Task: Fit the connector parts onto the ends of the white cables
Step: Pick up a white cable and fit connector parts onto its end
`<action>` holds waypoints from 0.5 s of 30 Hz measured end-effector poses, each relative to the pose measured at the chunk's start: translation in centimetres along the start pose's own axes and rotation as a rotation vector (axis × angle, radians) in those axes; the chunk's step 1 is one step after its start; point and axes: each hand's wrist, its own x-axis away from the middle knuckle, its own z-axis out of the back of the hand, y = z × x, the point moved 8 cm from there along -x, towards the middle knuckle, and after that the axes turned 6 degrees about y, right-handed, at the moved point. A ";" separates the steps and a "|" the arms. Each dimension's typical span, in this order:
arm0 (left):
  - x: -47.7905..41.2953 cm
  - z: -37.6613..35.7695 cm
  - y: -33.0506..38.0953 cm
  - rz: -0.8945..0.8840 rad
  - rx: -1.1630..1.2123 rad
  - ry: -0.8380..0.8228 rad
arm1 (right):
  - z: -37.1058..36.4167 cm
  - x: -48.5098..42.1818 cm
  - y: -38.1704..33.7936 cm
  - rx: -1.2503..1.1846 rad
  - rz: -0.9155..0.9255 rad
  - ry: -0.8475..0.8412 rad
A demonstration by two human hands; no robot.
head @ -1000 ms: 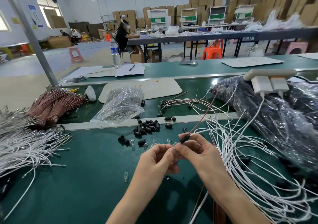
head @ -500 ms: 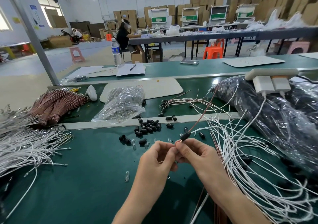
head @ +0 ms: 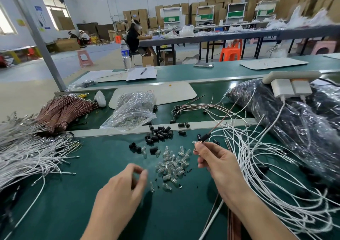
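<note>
Right hand: raised above the green table mat, thumb and forefinger pinching a thin brown wire just below the short black sleeve fitted at its end. The wire runs up and away to the right.

Left hand: low over the mat, fingers curled, thumb and forefinger close together. It is blurred, so I cannot tell whether anything is held.

Between the hands lies a scatter of small clear glass bulbs. Beyond it, a loose heap of black cylindrical connector parts lies on the mat, near the pale rail.

The loose white cables lie tangled on the mat to the right of the right hand. A second bundle of white metal-tipped cables lies at far left, just beside a bundle of copper-brown wires.
</note>
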 end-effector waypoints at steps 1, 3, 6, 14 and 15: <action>0.3 -0.2 -0.5 -0.004 -0.065 -0.034 | 0.0 0.0 0.1 -0.020 -0.015 -0.004; 0.7 -0.6 -0.7 -0.015 -0.135 -0.068 | -0.2 0.0 0.2 -0.067 -0.043 -0.018; 0.6 -1.0 -0.2 -0.011 -0.177 -0.097 | -0.3 0.1 0.4 -0.149 -0.094 -0.040; -0.9 -3.3 7.4 0.072 1.011 -0.070 | -1.0 -0.1 1.3 -0.323 -0.227 -0.064; -1.0 -3.9 8.5 0.090 1.084 -0.077 | -1.0 -0.1 1.4 -0.329 -0.231 -0.063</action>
